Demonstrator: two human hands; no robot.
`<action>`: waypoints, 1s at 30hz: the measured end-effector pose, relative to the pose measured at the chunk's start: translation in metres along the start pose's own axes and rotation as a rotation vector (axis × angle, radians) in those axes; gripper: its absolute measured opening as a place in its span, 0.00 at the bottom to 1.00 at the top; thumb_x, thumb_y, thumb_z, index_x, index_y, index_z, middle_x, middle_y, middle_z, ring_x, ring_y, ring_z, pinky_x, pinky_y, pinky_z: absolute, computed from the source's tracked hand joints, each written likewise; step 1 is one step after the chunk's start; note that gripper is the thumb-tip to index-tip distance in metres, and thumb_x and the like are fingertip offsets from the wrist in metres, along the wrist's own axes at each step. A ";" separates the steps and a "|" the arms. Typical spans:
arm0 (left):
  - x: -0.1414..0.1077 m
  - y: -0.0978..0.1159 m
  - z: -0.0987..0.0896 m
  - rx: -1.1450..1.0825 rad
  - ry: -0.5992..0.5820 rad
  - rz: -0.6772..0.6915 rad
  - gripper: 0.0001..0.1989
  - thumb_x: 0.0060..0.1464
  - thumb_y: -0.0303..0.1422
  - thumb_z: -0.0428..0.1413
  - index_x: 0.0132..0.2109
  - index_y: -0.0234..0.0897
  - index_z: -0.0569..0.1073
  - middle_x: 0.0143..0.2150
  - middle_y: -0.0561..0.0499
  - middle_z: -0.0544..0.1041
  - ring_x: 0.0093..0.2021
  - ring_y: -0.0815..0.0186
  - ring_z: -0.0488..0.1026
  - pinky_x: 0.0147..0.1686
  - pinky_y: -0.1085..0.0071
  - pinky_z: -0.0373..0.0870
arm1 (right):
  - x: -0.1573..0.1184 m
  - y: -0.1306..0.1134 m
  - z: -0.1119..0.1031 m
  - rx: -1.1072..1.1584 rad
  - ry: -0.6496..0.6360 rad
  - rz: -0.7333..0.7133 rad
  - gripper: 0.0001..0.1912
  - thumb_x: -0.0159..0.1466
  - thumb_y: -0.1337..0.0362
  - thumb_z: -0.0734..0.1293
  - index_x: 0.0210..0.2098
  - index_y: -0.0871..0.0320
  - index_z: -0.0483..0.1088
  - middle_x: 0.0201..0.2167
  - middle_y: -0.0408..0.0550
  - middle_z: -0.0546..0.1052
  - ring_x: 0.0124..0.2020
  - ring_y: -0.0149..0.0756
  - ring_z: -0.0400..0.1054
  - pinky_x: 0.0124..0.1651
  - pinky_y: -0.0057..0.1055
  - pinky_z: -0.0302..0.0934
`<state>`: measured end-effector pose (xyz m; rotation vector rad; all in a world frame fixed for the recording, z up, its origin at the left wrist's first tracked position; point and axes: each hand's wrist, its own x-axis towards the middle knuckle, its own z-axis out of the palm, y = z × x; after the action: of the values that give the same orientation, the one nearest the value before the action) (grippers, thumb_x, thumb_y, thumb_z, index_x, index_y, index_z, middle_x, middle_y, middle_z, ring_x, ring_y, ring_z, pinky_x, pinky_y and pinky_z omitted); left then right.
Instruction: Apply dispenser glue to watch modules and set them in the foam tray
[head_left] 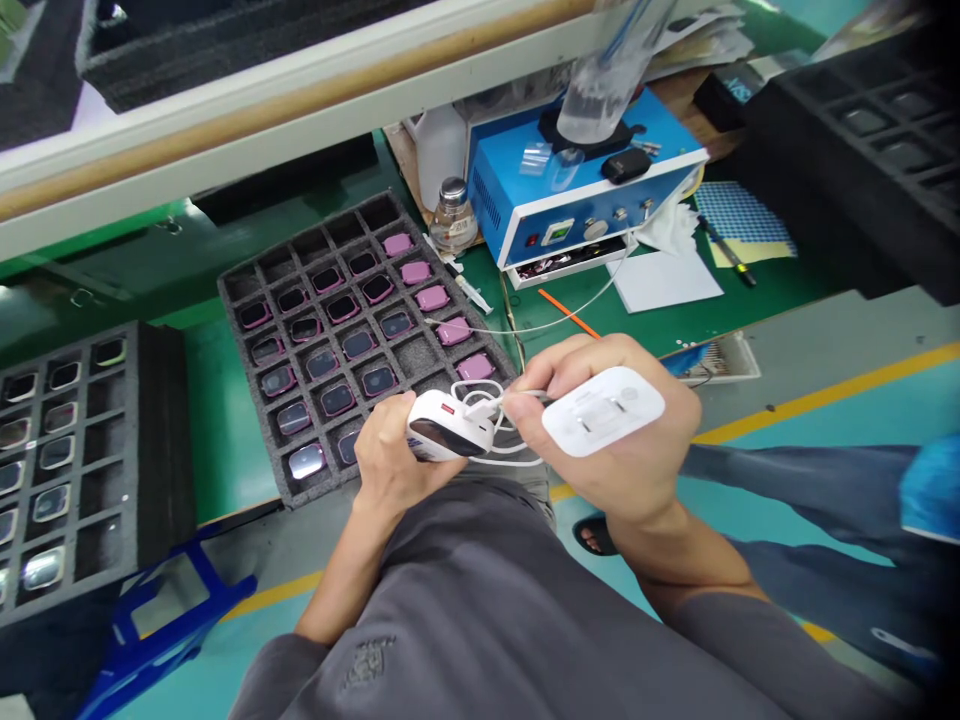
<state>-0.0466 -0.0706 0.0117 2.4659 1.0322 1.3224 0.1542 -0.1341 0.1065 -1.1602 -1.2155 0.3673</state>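
My left hand (386, 455) is closed around a white power bank (439, 405) with a dark glossy end panel and a red port. In my right hand (637, 475) lies a white plug adapter (604, 410), its flat prongs facing up. The thumb and forefinger of that hand pinch a white cable (517, 400), whose connector (482, 409) is at the power bank's port end; whether it is fully seated I cannot tell. Loops of cable hang between both hands. Just beyond them is a grey foam tray (289, 490) holding watch-like pieces, some with dark screens, others with pink faces (454, 331).
A second foam tray (135, 450) with similar pieces stands at the left by a blue stool (187, 600). Behind sit a blue machine (510, 190), a glass bottle (454, 215) and white paper (664, 280). Dark foam trays (847, 200) rise at right; another person's legs (810, 500) are nearby.
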 end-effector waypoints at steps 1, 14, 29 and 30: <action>0.000 0.000 0.000 -0.013 -0.009 0.000 0.42 0.41 0.42 0.72 0.59 0.43 0.61 0.47 0.43 0.76 0.45 0.53 0.78 0.43 0.58 0.74 | 0.000 0.001 -0.002 -0.010 -0.024 0.017 0.13 0.56 0.71 0.75 0.34 0.51 0.70 0.31 0.41 0.78 0.31 0.36 0.74 0.33 0.35 0.70; 0.005 0.003 -0.005 0.161 -0.019 0.157 0.43 0.44 0.40 0.71 0.62 0.42 0.59 0.48 0.42 0.76 0.43 0.53 0.78 0.41 0.60 0.71 | 0.005 -0.004 -0.008 -0.142 -0.182 0.179 0.09 0.56 0.68 0.77 0.33 0.51 0.75 0.29 0.40 0.80 0.29 0.35 0.74 0.28 0.29 0.66; 0.013 0.012 -0.010 0.261 -0.023 0.210 0.43 0.51 0.41 0.67 0.66 0.35 0.56 0.45 0.41 0.78 0.42 0.55 0.79 0.40 0.64 0.73 | 0.005 -0.006 -0.007 -0.201 -0.246 0.168 0.07 0.59 0.69 0.74 0.33 0.52 0.73 0.29 0.39 0.81 0.30 0.33 0.75 0.32 0.28 0.67; 0.014 0.012 -0.010 0.264 -0.028 0.214 0.43 0.51 0.41 0.67 0.66 0.35 0.56 0.45 0.40 0.78 0.41 0.55 0.79 0.39 0.64 0.73 | 0.005 -0.005 -0.007 -0.204 -0.240 0.170 0.08 0.58 0.69 0.74 0.32 0.52 0.73 0.29 0.39 0.80 0.29 0.33 0.75 0.31 0.27 0.66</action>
<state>-0.0430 -0.0726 0.0320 2.8525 1.0181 1.2753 0.1603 -0.1359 0.1135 -1.4316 -1.3897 0.5320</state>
